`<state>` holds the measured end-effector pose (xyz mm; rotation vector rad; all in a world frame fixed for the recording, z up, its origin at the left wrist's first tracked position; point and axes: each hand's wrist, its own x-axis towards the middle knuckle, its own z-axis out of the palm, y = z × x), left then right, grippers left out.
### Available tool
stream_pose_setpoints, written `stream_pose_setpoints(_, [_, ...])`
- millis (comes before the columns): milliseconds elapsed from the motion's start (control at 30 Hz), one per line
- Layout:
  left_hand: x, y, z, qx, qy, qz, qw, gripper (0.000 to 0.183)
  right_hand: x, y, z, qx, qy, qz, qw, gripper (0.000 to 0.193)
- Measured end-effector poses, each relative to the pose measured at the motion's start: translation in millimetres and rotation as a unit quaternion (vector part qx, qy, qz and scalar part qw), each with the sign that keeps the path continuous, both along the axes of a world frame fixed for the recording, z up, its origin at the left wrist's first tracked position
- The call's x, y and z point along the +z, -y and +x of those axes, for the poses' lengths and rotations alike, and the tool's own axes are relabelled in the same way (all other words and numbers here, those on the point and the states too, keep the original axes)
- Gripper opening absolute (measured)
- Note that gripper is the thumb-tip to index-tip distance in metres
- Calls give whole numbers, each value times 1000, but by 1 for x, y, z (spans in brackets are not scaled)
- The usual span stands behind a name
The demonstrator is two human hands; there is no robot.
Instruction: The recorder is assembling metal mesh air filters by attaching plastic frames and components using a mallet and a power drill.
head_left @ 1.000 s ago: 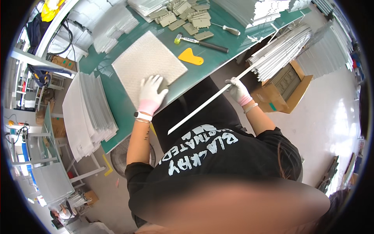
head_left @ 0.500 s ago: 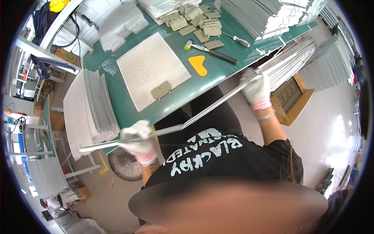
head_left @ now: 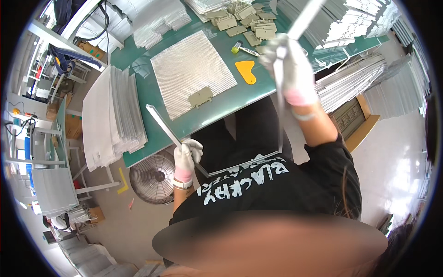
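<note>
A thin silvery metal frame strip (head_left: 244,165), bent at corners into an open-sided frame, hangs in front of my body. My left hand (head_left: 187,159), in a white glove with a pink cuff, is closed around its left arm. Raised over the table's front edge, my gloved right hand (head_left: 290,67) grips the right side, where another length angles up and away. On the green table (head_left: 138,87) lies a silvery mesh panel (head_left: 189,60), with a beige plate (head_left: 200,97) on its near edge. A yellow scraper (head_left: 246,72) and a hammer (head_left: 237,47), its handle partly hidden, lie beside my right hand.
Beige plates (head_left: 263,31) are piled at the back. Stacked white panels (head_left: 99,120) overhang the table's left side, above a floor fan (head_left: 157,177). To the right stand a cardboard box (head_left: 369,117) and bundled metal strips (head_left: 353,76).
The strip has gone from a long, slightly bent shape to a sharply cornered one. My right hand has risen forward; my left has shifted right. The view has shifted slightly.
</note>
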<state>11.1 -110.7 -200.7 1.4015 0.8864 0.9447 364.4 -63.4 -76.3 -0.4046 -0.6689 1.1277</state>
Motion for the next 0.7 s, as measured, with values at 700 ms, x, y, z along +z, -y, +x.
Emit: stream_pose_setpoints(700, [-50, -82, 143, 16, 534, -344, 772, 36, -135, 49, -69, 78, 388, -171, 902, 56])
